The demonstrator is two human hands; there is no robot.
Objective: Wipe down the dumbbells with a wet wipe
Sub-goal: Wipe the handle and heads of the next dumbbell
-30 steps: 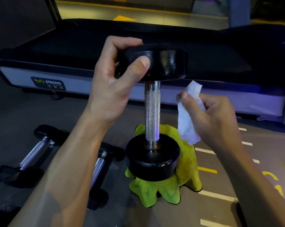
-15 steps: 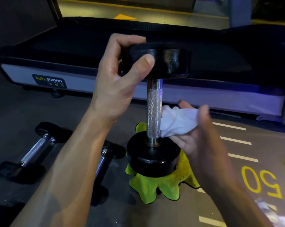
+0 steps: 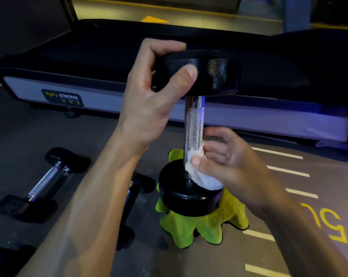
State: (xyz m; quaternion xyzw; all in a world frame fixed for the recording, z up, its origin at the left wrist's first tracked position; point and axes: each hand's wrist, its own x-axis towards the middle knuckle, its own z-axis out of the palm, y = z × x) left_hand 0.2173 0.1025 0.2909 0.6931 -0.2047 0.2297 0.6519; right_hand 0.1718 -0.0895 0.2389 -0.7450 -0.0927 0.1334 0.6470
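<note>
A black dumbbell (image 3: 193, 124) with a knurled chrome handle stands upright, its lower head resting on a yellow-green cloth (image 3: 201, 228) on the floor. My left hand (image 3: 149, 96) grips the upper head, thumb across its side. My right hand (image 3: 227, 162) holds a crumpled white wet wipe (image 3: 199, 176) against the bottom of the handle, where it meets the lower head. The fingers curl round the wipe and the handle.
Two smaller black dumbbells lie on the grey floor, one at the left (image 3: 43, 182) and one partly behind my left forearm (image 3: 133, 192). A treadmill deck (image 3: 109, 62) runs across the back. White and yellow floor markings (image 3: 289, 172) lie to the right.
My right hand brought the wipe from the air beside the handle onto it, then slid down to the handle's base. My left hand kept its grip on the upper head.
</note>
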